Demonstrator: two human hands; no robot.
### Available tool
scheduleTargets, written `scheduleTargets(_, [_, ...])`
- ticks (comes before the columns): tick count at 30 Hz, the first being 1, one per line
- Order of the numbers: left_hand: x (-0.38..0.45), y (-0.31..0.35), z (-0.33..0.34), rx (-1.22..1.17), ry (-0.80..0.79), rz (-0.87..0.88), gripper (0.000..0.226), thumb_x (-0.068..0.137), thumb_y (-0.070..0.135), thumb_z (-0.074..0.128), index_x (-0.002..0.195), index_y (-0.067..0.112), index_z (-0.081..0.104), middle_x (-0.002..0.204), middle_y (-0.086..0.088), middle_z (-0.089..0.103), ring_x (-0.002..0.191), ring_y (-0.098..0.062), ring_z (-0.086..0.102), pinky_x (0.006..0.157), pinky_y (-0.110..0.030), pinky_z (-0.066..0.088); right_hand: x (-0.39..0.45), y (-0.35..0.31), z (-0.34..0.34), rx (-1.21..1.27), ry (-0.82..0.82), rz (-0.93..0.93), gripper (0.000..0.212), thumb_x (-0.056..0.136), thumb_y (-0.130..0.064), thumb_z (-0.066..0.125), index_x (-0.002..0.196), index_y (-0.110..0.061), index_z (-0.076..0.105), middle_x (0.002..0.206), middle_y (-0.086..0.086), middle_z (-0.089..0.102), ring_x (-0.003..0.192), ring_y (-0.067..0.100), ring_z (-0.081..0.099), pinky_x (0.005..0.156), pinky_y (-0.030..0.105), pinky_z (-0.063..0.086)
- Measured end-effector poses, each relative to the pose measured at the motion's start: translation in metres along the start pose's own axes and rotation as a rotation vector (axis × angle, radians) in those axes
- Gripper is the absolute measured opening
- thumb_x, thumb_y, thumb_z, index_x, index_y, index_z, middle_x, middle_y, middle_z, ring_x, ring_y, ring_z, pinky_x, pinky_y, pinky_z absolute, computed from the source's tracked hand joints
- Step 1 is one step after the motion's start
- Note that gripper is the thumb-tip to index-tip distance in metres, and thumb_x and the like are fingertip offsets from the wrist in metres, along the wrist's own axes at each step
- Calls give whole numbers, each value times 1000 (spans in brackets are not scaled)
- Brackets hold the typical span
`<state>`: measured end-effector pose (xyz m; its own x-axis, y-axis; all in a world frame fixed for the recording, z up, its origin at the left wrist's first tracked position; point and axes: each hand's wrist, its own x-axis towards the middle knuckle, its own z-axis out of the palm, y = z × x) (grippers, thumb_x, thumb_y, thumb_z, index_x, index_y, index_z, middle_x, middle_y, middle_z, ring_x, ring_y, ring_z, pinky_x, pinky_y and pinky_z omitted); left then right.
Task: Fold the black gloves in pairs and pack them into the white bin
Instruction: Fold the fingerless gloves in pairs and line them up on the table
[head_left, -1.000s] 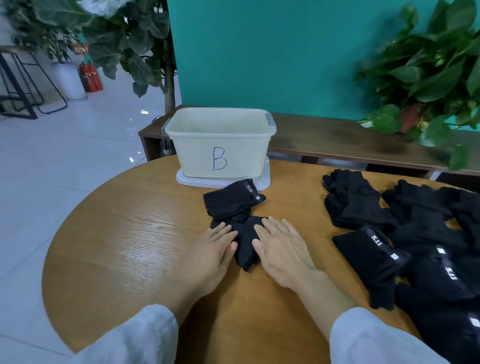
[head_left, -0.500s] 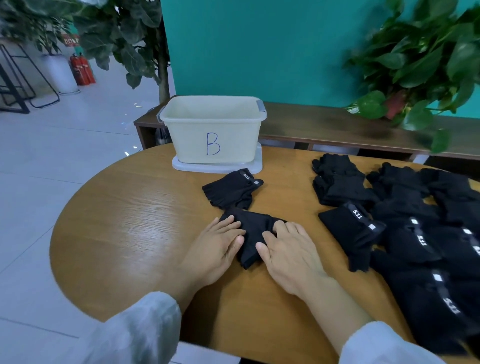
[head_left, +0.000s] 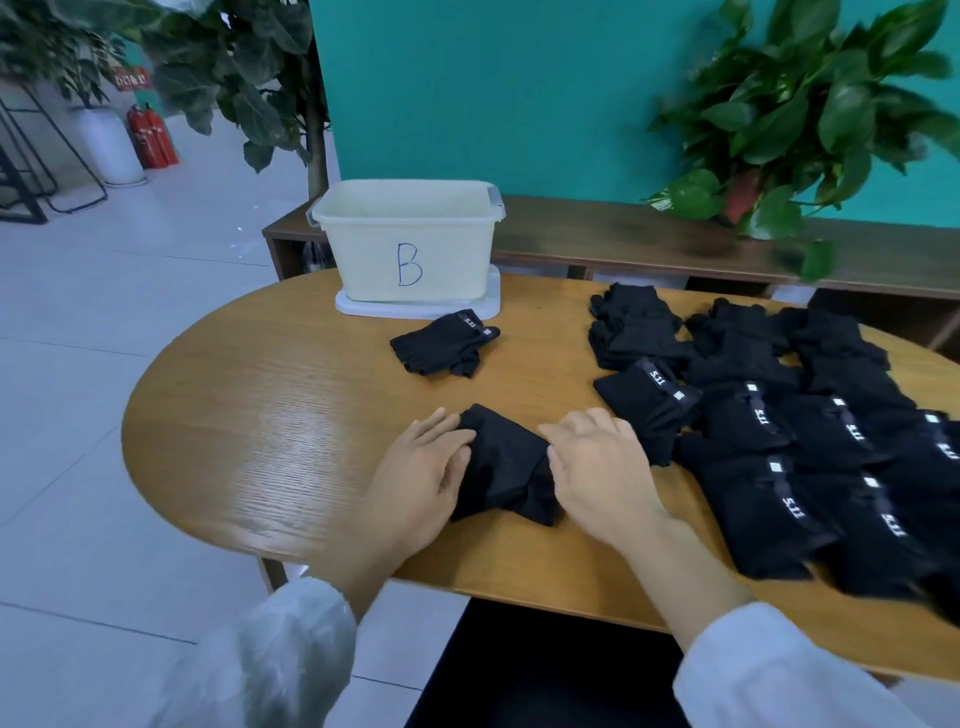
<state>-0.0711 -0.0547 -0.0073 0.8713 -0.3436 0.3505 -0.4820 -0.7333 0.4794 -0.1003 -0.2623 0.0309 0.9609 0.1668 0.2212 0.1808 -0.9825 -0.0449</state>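
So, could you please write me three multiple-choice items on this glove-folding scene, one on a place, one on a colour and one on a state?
1. Where does the lone glove lie?
A. inside the bin
B. on the table just in front of the bin
C. on the floor

2. What colour is the letter B on the white bin?
A. red
B. green
C. blue

3. How are the hands?
A. both grip the folded glove
B. both lie flat on bare table
C. one reaches into the bin

Answers: 1 B, it rests on the table before the bin; 2 C, blue marker; 3 A, the left hand and right hand pinch the folded glove at each side.
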Motion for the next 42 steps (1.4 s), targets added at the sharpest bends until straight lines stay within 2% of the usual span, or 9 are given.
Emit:
scheduleTargets(5, [-28,45,16,138,29,-62,67,97,50,14,134,16,58,139,-3,57,134,-21,45,109,-33,31,3,7,12,150,-212,-90,41,105,-28,31,145,-25,43,148,-8,42,135,13,33,109,30,26])
scheduleTargets(9, [-39,53,32,328,-86,-128,87,91,59,-8,149,15,38,155,-5,35,148,-18,21,117,-34,-1,-17,2,10,61,-183,-74,42,105,-37,27,138,-24,49,145,-4,42,130,17,37,104,30,31])
scheduleTargets(12, [-35,41,33,342,-195,-64,92,81,61,-23,156,22,12,163,4,2,149,-9,-12,115,-32,-21,-40,-10,16,6,-70,-12,45,102,-41,26,119,-21,63,119,2,56,109,21,53,88,34,41])
scheduleTargets(16, [-23,24,25,256,-226,72,82,91,62,-9,152,24,30,163,3,10,148,-3,-10,118,-30,-17,-69,-20,26,21,62,54,44,94,-40,34,99,-17,71,90,2,61,77,21,58,63,33,47])
scheduleTargets(22, [-16,18,11,120,-277,149,75,93,62,5,147,23,39,162,4,17,148,0,0,121,-28,-6,-70,-13,17,95,179,112,43,96,-37,35,106,-15,71,93,2,61,80,21,57,64,33,45])
scheduleTargets(25, [-4,27,9,124,-230,124,80,92,61,0,152,19,32,162,3,16,148,-3,2,120,-24,-6,-48,-9,10,128,166,130,48,97,-35,31,121,-10,65,115,8,63,104,28,61,83,40,50])
scheduleTargets(28, [3,34,21,256,-274,131,84,87,58,-11,156,16,13,164,1,4,149,-7,-6,119,-24,-9,-28,-13,14,126,-71,42,54,105,-34,22,152,-7,26,160,10,19,149,25,16,121,37,14])
scheduleTargets(31, [-2,27,33,349,-314,112,93,79,61,-25,156,16,1,164,1,-6,148,-8,-14,118,-27,-13,-25,-6,26,106,-303,62,60,105,-44,11,155,-16,-8,161,2,-19,147,12,-19,121,33,-10])
scheduleTargets(42, [-8,17,25,383,-332,63,91,78,71,-19,155,22,-10,163,3,-12,147,-8,-19,119,-29,-14,-34,4,32,114,-310,108,80,84,-64,-8,152,-22,-15,160,-3,-23,145,7,-23,119,30,-13])
